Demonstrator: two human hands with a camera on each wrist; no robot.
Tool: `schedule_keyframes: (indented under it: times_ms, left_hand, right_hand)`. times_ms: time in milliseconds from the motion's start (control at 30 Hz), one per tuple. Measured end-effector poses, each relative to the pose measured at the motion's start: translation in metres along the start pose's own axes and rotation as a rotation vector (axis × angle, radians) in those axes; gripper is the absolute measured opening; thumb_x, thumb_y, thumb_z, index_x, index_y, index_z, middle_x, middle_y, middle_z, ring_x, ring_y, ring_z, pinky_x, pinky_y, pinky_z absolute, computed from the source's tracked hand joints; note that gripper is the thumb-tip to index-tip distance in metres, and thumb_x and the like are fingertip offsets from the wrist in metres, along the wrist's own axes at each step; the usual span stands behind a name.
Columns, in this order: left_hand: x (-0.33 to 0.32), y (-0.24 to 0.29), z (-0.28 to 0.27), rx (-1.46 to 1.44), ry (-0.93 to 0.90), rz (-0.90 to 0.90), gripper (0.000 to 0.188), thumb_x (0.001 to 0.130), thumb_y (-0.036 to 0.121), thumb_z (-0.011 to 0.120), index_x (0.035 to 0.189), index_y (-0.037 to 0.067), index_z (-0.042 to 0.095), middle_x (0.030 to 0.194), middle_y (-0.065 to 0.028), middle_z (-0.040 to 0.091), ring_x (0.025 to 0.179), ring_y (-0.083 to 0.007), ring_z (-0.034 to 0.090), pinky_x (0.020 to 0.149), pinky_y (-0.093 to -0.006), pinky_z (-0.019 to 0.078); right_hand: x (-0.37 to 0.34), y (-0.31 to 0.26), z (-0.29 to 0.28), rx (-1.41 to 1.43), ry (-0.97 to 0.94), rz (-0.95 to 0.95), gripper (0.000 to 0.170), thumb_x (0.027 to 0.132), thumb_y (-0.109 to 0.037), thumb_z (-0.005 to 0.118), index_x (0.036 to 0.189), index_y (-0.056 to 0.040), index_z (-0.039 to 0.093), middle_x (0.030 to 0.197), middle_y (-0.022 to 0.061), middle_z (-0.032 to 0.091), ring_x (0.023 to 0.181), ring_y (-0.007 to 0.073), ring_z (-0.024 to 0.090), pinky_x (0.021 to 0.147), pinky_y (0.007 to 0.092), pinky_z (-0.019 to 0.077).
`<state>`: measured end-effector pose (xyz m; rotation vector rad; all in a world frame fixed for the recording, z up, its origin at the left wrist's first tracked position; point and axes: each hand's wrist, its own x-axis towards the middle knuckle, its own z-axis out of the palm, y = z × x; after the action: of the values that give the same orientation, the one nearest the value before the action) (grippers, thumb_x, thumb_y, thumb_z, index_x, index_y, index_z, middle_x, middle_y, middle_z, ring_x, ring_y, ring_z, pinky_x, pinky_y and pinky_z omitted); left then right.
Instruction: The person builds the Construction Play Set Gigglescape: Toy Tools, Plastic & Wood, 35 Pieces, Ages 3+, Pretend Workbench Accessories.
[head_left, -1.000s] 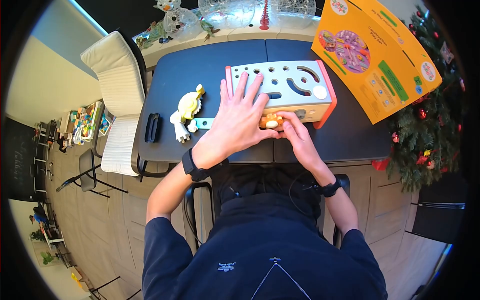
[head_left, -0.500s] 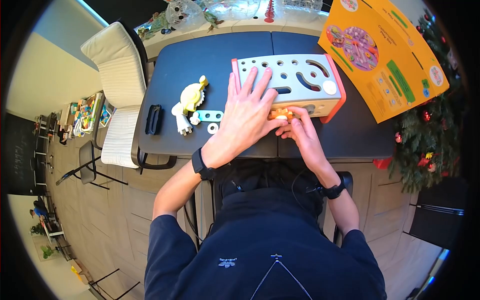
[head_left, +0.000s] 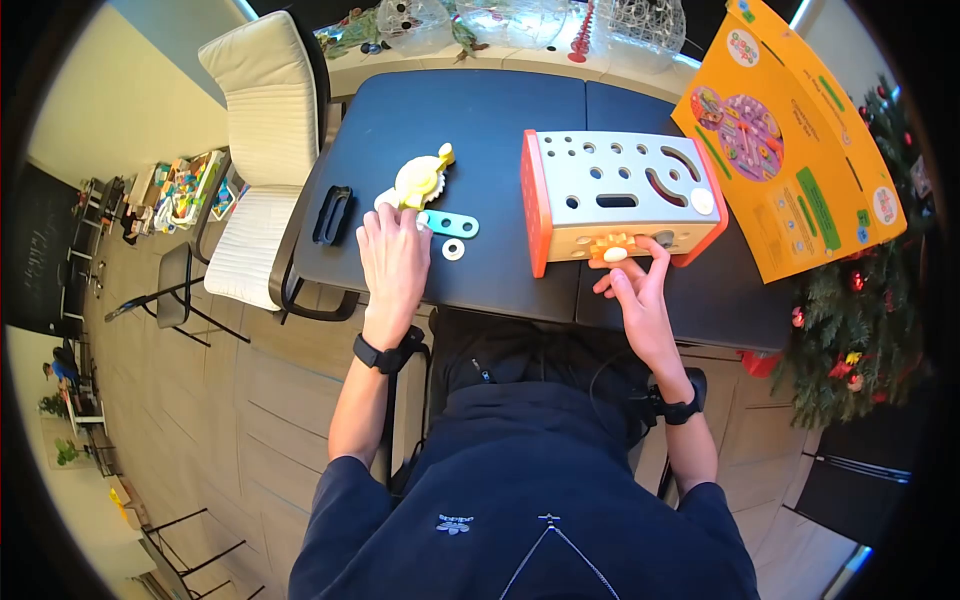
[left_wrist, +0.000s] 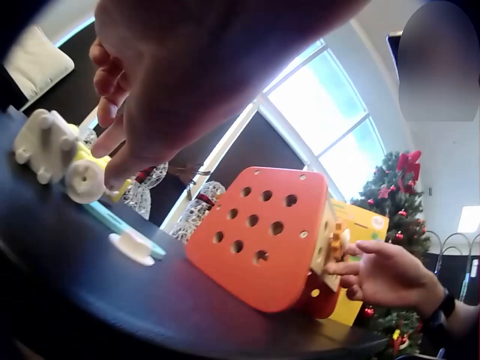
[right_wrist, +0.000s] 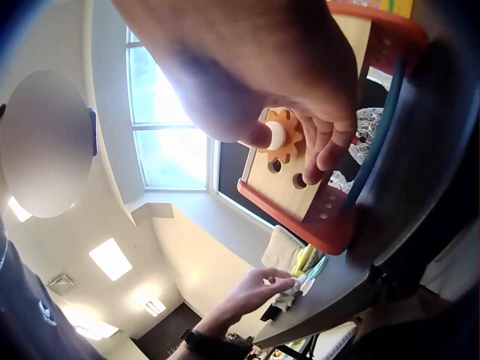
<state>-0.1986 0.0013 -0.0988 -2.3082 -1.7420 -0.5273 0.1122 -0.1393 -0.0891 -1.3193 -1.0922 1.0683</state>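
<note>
An orange gear [head_left: 608, 246] with a white round knob [right_wrist: 276, 136] sits against the wooden front panel of a toy workbench box [head_left: 590, 178]. My right hand [head_left: 645, 300] holds the gear, thumb at the knob and fingers on its other side along the panel. Off to the left, my left hand [head_left: 393, 260] reaches over loose toy pieces. Its thumb and index fingertip are right at a white round piece [left_wrist: 85, 182]; I cannot tell whether they pinch it. Beside that hand lie a teal strip with holes [head_left: 455, 225], a white ring-shaped nut [head_left: 453, 249] and a yellow toothed piece [head_left: 420, 180].
A black tray-like piece [head_left: 333, 215] lies near the left edge of the dark table [head_left: 470, 110]. An orange cardboard box [head_left: 800, 150] stands behind the workbench on the right, next to a decorated tree [head_left: 850, 330]. A white cushioned chair [head_left: 255, 170] stands at the left.
My left hand has left the workbench box's top and moved left to the loose pieces. My right hand stays at the gear. The view has shifted, so the table appears farther right.
</note>
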Motion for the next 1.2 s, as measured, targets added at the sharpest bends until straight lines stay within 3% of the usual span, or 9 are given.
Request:
schedule_keyframes:
  times_ms: [267, 400, 467, 567, 700, 833, 1000, 1100, 1200]
  left_hand:
    - [-0.001, -0.001, 0.007, -0.055, 0.075, -0.013, 0.028, 0.09, 0.017, 0.082, 0.114, 0.005, 0.074, 0.109, -0.0106, 0.064, 0.102, -0.0302, 0.059, 0.086, -0.0443, 0.0451]
    - [0.015, 0.012, 0.002, -0.641, -0.03, -0.03, 0.033, 0.099, 0.019, 0.076, 0.125, -0.002, 0.071, 0.111, -0.02, 0.076, 0.1, -0.0363, 0.072, 0.087, -0.0457, 0.0556]
    - [0.028, 0.027, -0.001, -0.859, -0.108, -0.053, 0.036, 0.103, 0.019, 0.073, 0.134, 0.001, 0.071, 0.101, -0.0158, 0.076, 0.091, -0.0299, 0.071, 0.084, -0.0403, 0.0555]
    - [0.047, 0.046, -0.003, -0.873, -0.141, -0.011, 0.039, 0.104, 0.019, 0.071, 0.139, 0.001, 0.068, 0.105, -0.0158, 0.075, 0.089, -0.0288, 0.07, 0.082, -0.039, 0.0545]
    - [0.062, 0.061, 0.005, -0.898, -0.096, 0.094, 0.036, 0.106, 0.012, 0.066, 0.138, -0.005, 0.065, 0.115, -0.0238, 0.07, 0.099, -0.0428, 0.071, 0.087, -0.0479, 0.0546]
    - [0.067, 0.069, 0.005, -0.923, -0.121, 0.056, 0.036, 0.109, 0.012, 0.059, 0.141, -0.004, 0.063, 0.117, -0.0244, 0.069, 0.102, -0.0443, 0.07, 0.089, -0.0487, 0.0539]
    - [0.07, 0.069, 0.007, -0.934, -0.147, 0.048, 0.037, 0.112, 0.012, 0.054, 0.144, -0.004, 0.062, 0.117, -0.0235, 0.068, 0.101, -0.0447, 0.07, 0.088, -0.0483, 0.0544]
    - [0.071, 0.066, 0.015, -0.943, -0.134, 0.078, 0.038, 0.113, 0.014, 0.053, 0.146, -0.004, 0.058, 0.115, -0.0235, 0.07, 0.1, -0.0432, 0.071, 0.088, -0.0481, 0.0545]
    - [0.07, 0.069, 0.014, -1.05, -0.196, -0.023, 0.034, 0.114, 0.016, 0.054, 0.143, -0.001, 0.056, 0.112, -0.0133, 0.069, 0.098, -0.0226, 0.069, 0.088, -0.0383, 0.0556]
  right_hand:
    - [-0.014, 0.006, -0.017, -0.067, 0.014, 0.044, 0.042, 0.113, -0.009, 0.047, 0.149, -0.0074, 0.025, 0.113, 0.014, 0.073, 0.087, 0.0138, 0.065, 0.086, 0.0313, 0.051]
    - [-0.017, 0.014, -0.035, -0.195, 0.091, 0.06, 0.033, 0.111, -0.006, 0.049, 0.143, -0.0038, 0.039, 0.107, 0.0106, 0.071, 0.085, 0.0128, 0.064, 0.08, 0.0287, 0.0517]
    - [-0.015, 0.02, -0.044, -0.239, 0.217, 0.035, 0.03, 0.11, -0.006, 0.051, 0.138, -0.0017, 0.045, 0.102, 0.0087, 0.068, 0.084, 0.0129, 0.063, 0.078, 0.0286, 0.0521]
    - [-0.011, 0.022, -0.062, -0.331, 0.361, -0.021, 0.027, 0.109, -0.009, 0.056, 0.135, -0.0019, 0.051, 0.101, 0.0074, 0.066, 0.084, 0.0138, 0.062, 0.078, 0.0285, 0.0522]
    - [-0.003, 0.031, -0.095, -0.581, 0.517, 0.002, 0.037, 0.105, -0.013, 0.065, 0.137, -0.0015, 0.05, 0.11, 0.0113, 0.067, 0.103, 0.0218, 0.065, 0.092, 0.0365, 0.0533]
    - [0.01, 0.037, -0.106, -0.619, 0.494, -0.065, 0.058, 0.101, -0.012, 0.071, 0.149, -0.0023, 0.04, 0.138, 0.0198, 0.062, 0.122, 0.0273, 0.062, 0.099, 0.0407, 0.0535]
    - [0.031, 0.044, -0.108, -0.55, 0.35, 0.004, 0.053, 0.103, -0.013, 0.067, 0.149, -0.0012, 0.043, 0.137, 0.0249, 0.069, 0.131, 0.0381, 0.066, 0.106, 0.0449, 0.0508]
    - [0.034, 0.036, -0.099, -0.594, 0.369, 0.036, 0.041, 0.106, -0.013, 0.064, 0.142, 0.001, 0.052, 0.126, 0.0253, 0.074, 0.125, 0.0397, 0.069, 0.104, 0.0432, 0.0512]
    - [0.035, 0.044, -0.103, -0.541, 0.385, 0.046, 0.033, 0.107, -0.012, 0.061, 0.136, 0.0028, 0.058, 0.123, 0.0258, 0.075, 0.122, 0.0408, 0.07, 0.102, 0.0424, 0.0517]
